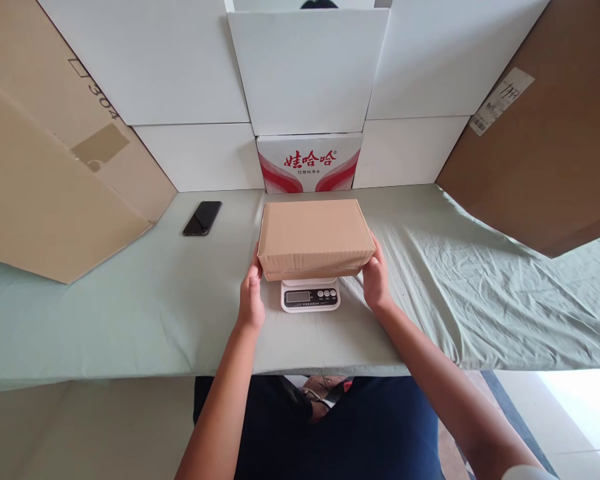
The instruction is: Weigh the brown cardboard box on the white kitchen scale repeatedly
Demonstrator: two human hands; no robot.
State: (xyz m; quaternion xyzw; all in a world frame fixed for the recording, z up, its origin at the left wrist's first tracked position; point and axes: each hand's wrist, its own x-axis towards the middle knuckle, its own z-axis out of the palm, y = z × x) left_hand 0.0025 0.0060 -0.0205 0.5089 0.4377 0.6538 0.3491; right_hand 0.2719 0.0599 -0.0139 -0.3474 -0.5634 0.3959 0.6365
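A closed brown cardboard box is held between my two hands, over a white digital kitchen scale. My left hand grips the box's left end, thumb toward me and fingers partly hidden along its side. On the right end, my right hand presses with its fingers running along the side. The scale's front panel, with a small grey display and several round buttons, shows below the box; its platform is hidden. I cannot tell whether the box rests on the platform or hovers just above it.
A black phone lies on the pale green cloth at the left. Behind the box stands a white carton with red print, against white panels. Large cardboard sheets flank the table on the left and right.
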